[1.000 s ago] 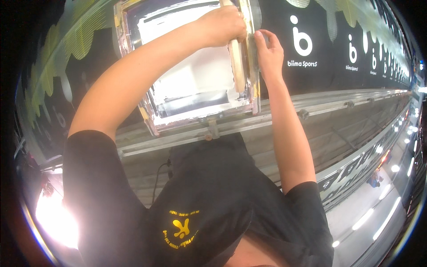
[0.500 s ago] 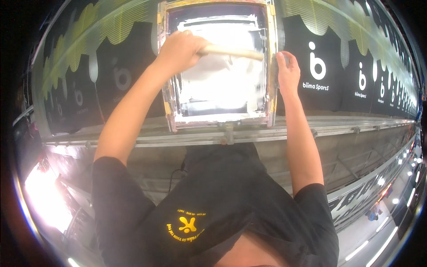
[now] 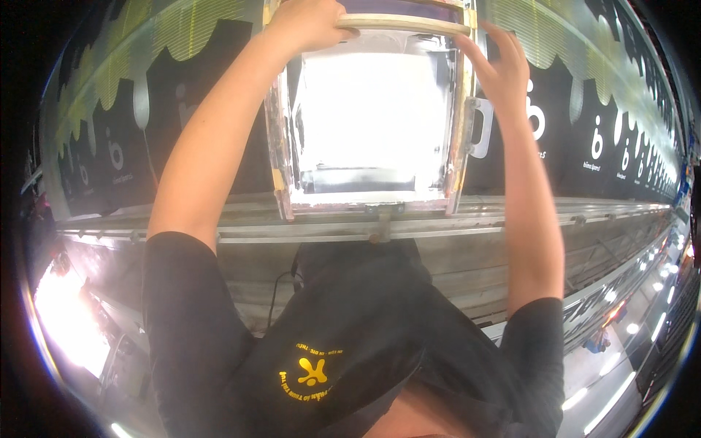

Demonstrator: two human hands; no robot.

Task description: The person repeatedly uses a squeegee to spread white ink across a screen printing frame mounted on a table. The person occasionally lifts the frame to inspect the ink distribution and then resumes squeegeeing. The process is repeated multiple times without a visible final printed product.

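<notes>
One printing frame [image 3: 460,164] stands at the near edge of the long bench [image 3: 175,215], just beyond a metal rail [image 3: 445,229], with one pale loop handle [image 3: 486,128] on its right side. Inside the frame lies one bright white area [image 3: 376,109]; one wooden bar [image 3: 405,24] spans its far part. The left hand [image 3: 307,23] is curled closed around the bar's left end. The right hand [image 3: 505,69] is half open at the frame's right side, its thumb by the bar's other end; whether it touches either one cannot be told. Black garment pieces line the bench: at least three toward its left end, at least four toward its right, the furthest too small to count. They carry a white rounded mark, with small lettering legible under some. One yellow emblem [image 3: 312,372], ringed by small lettering, marks the person's black shirt [image 3: 350,306].
</notes>
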